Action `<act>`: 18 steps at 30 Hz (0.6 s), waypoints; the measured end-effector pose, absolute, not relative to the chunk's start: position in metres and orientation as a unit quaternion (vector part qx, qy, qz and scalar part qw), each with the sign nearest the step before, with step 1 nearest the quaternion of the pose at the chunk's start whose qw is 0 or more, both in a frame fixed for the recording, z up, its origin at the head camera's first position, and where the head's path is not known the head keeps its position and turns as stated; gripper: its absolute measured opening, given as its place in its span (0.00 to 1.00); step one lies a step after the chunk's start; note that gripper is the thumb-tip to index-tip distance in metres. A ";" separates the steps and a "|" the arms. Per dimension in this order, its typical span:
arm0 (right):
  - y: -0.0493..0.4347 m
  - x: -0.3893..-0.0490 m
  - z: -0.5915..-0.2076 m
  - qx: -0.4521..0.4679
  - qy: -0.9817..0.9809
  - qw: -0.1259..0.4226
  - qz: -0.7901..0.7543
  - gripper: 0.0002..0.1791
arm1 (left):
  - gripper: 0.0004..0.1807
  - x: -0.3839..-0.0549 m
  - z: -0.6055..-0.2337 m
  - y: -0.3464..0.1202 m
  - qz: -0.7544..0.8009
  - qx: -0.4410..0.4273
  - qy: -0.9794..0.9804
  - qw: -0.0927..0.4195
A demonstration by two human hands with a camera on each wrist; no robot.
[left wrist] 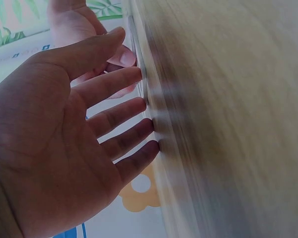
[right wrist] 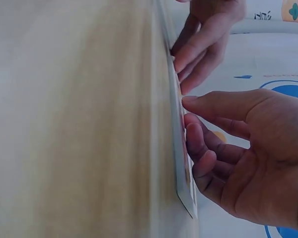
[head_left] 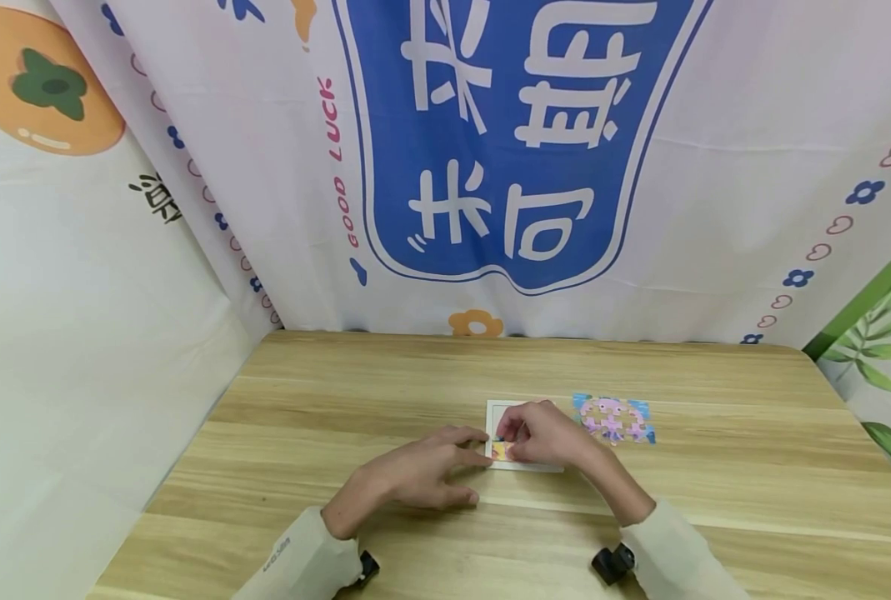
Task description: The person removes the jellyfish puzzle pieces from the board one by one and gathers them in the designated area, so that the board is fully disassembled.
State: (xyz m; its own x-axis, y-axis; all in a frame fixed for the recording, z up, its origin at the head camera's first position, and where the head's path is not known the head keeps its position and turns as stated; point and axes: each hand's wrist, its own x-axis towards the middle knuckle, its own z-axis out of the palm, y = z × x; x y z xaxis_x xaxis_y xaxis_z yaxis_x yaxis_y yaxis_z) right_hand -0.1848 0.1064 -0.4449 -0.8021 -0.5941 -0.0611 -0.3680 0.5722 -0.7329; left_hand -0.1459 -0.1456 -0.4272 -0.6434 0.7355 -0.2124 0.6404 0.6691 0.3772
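1. My right hand (head_left: 546, 435) bends over a small white frame (head_left: 531, 467). Its fingers are curled and the thumb comes close to them, but I cannot tell whether a piece is pinched between their tips.
2. Right under my right thumb and fingertips, in the frame's near left corner, lies a yellow puzzle section (head_left: 499, 451). My hand hides part of it, and it is too small to say whether it is one piece or several.
3. My left hand (head_left: 433, 471) is spread, its fingers nearly straight and apart. It lies to the left of my right hand, with fingertips at the frame's left edge; nothing shows in its grasp.
4. Just to the right of my right hand, outside the frame, lies a pink and blue octopus puzzle (head_left: 613, 419), with tan patches across its middle.
5. Under both hands is a wood-grain table (head_left: 302, 417), and past its far edge hangs a white printed cloth (head_left: 280, 167) with a blue panel (head_left: 490, 142).
6. Behind my hands, toward me, are pale sleeves (head_left: 302, 554), with a black device (head_left: 613, 563) beside the right cuff and another, partly hidden, by the left.
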 end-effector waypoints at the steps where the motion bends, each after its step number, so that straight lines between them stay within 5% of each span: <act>1: 0.106 -0.184 -0.445 -0.275 0.873 0.152 -0.373 0.09 | 0.29 -0.146 -0.427 -0.146 0.135 0.384 0.896 0.176; 18: 0.103 -0.182 -0.445 -0.248 0.883 0.152 -0.368 0.14 | 0.29 -0.147 -0.427 -0.145 0.139 0.379 0.897 0.181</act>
